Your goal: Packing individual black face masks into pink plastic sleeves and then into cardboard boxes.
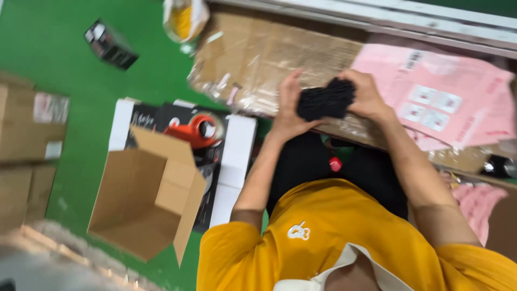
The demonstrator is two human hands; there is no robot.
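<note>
A black bundle of fabric-like material (325,99) is pressed between both of my hands above a flattened cardboard sheet (258,59). My left hand (289,105) holds its left side with the fingers pointing up. My right hand (365,94) wraps over its right side. The frame is blurred, so I cannot tell what exactly the black thing is.
Pink mailer bags (458,97) with labels lie at the right. An open empty cardboard box (142,199) stands on the green floor (48,43), beside a red tape dispenser (195,129) on a black-and-white flat box. More cartons (24,129) at left, a small black box (110,46) far left.
</note>
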